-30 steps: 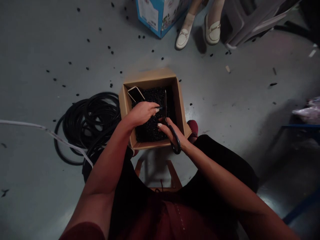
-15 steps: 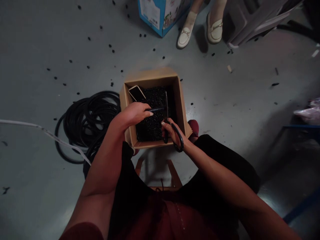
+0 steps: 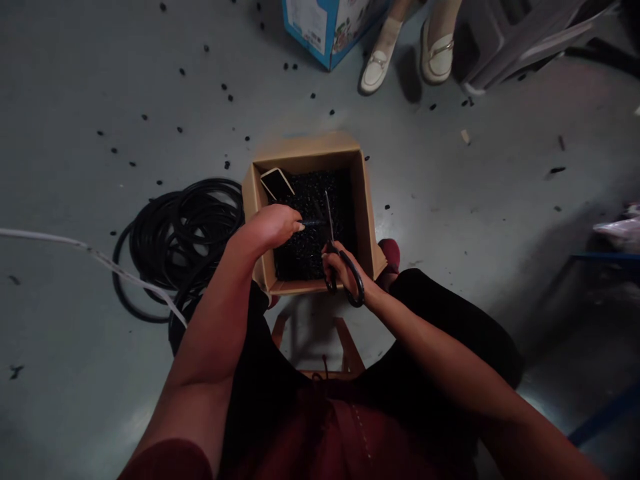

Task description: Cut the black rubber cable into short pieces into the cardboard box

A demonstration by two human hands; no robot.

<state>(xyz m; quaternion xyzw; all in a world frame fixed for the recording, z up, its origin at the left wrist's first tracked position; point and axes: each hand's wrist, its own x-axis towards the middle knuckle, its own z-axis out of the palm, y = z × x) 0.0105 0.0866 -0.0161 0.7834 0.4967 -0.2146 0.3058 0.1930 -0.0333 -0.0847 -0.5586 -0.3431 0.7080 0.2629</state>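
Observation:
Over a cardboard box [image 3: 257, 257] of small black pieces [image 3: 305, 257], my left hand [image 3: 281, 223] is closed on a thin ribbed black tube [image 3: 313, 222] that points right. My right hand [image 3: 337, 261] grips black-handled scissors [image 3: 356, 283], whose blades point up beside the tube's free end. Whether the blades touch the tube is too dark to tell. Inside the box's far left corner leans a dark rectangular piece with a pale edge [image 3: 277, 183].
Coiled black tubing [image 3: 175, 233] lies left of the box, near a white cord [image 3: 95, 255]. Black bits dot the floor. Beyond are a blue carton [image 3: 309, 30], a person's pale shoes [image 3: 375, 70] and a grey plastic stool [image 3: 483, 47].
The scissors have shifted slightly left, and their blades now tilt left. Less of the tube shows beyond my left hand. The whole view has shifted a little.

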